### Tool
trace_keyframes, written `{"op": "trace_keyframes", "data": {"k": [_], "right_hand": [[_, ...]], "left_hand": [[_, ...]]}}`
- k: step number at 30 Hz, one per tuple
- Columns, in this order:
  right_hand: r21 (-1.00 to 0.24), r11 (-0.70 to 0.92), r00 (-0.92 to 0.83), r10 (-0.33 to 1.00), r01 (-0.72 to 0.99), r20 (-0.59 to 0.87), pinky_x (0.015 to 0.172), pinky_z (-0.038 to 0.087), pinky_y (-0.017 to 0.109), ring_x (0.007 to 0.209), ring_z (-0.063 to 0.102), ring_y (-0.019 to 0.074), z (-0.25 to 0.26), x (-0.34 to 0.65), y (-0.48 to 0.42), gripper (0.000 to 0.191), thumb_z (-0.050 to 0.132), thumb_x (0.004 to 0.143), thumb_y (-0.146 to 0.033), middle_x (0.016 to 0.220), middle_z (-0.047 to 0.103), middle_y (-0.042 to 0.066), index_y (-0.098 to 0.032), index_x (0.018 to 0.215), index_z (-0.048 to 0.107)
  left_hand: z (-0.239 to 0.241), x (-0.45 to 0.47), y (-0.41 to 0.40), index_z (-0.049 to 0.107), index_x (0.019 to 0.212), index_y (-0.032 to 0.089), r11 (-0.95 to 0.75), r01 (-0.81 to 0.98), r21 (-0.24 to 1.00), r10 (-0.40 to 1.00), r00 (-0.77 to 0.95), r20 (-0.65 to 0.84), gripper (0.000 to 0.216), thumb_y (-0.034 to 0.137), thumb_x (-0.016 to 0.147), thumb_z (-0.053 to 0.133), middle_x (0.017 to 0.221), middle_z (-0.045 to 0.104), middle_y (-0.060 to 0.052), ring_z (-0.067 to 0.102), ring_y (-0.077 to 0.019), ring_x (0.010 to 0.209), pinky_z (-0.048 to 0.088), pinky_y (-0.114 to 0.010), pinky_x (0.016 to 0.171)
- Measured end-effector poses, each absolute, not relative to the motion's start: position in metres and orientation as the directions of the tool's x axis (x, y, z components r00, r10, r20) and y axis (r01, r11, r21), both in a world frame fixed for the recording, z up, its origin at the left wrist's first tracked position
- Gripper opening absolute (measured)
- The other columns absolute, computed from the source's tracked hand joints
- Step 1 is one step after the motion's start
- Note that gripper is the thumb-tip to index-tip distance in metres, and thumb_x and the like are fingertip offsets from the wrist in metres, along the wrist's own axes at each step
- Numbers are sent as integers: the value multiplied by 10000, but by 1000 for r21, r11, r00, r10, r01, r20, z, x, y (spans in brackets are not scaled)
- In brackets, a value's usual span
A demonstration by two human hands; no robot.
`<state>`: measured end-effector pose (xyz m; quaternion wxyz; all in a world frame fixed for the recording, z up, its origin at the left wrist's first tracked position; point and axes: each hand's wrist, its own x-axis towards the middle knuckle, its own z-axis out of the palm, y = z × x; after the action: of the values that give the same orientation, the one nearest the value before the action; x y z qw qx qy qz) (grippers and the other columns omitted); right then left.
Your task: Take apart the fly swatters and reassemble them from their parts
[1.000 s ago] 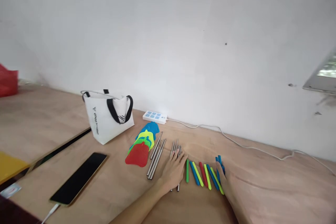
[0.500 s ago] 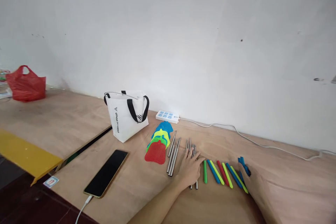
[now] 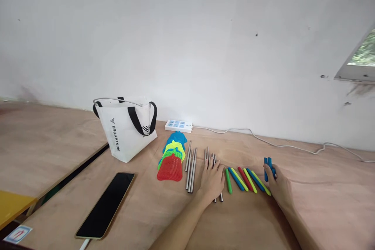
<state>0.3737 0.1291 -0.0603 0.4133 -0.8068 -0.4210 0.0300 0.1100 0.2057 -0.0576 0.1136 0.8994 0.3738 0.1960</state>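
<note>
Monitoring remotely: a white wall (image 3: 175,39) backs a brown tabletop (image 3: 325,195) along its far edge; at the left edge a dark gap divides it from another brown surface (image 3: 70,127). White tote bag with black handles and dark lettering (image 3: 124,136) stands toward the far left. Black-screened phone with gold rim (image 3: 106,205) lies by the left edge, plugged in. My left hand (image 3: 212,181) is palm down near the middle, fingers spread over slim silver metal tubes (image 3: 221,197); I cannot tell whether it grips any. My right hand (image 3: 281,189), farther along toward the right edge, has thumb and fingers closed around a small cluster of blue sticks (image 3: 269,164). Overlapping perforated plastic fans, blue, yellow, green and red (image 3: 170,168), lie between bag and left hand. White flat power strip (image 3: 178,126) sits at the far edge behind them, its white cable running rightward. More silver metal tubes (image 3: 191,174) lie just right of the fans. Between my hands, a slanted row of green, blue, yellow and red sticks (image 3: 247,179), the last yellow one just beside my right hand. Small white, blue-bordered card (image 3: 18,234): near left corner.
</note>
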Motion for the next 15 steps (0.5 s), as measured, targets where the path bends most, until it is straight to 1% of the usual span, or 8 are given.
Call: {"op": "trace_keyframes", "data": {"k": [4, 8, 11, 15], "right_hand": [[-651, -317, 633, 700, 690, 330, 604, 399, 329, 653, 610, 267, -57, 365, 132, 617, 290, 836, -783, 701, 632, 60, -241, 919, 572], [-644, -348, 629, 729, 681, 271, 610, 397, 330, 647, 604, 265, -57, 369, 134, 601, 278, 837, -777, 669, 623, 59, -247, 867, 560], [-624, -410, 660, 714, 665, 235, 617, 394, 339, 658, 609, 277, -60, 382, 131, 584, 298, 835, -755, 673, 639, 70, -247, 875, 582], [-588, -465, 689, 687, 662, 232, 633, 407, 360, 690, 619, 298, -65, 397, 128, 561, 306, 848, -722, 715, 672, 102, -248, 873, 607]], "left_hand": [[-58, 111, 206, 600, 1306, 198, -703, 632, 327, 710, 648, 276, 354, 273, 1035, 385, 1524, 504, -72, 348, -320, 1475, 252, -558, 1236], [-59, 112, 205, 597, 1309, 191, -709, 636, 305, 705, 650, 283, 362, 284, 1042, 369, 1510, 516, -76, 338, -331, 1475, 255, -563, 1228], [-61, 113, 205, 595, 1305, 187, -711, 634, 303, 703, 655, 279, 360, 282, 1041, 369, 1520, 501, -81, 335, -340, 1474, 265, -566, 1220], [-62, 113, 205, 594, 1304, 186, -709, 633, 312, 705, 650, 283, 355, 276, 1035, 380, 1514, 505, -90, 348, -337, 1466, 265, -565, 1216]]}}
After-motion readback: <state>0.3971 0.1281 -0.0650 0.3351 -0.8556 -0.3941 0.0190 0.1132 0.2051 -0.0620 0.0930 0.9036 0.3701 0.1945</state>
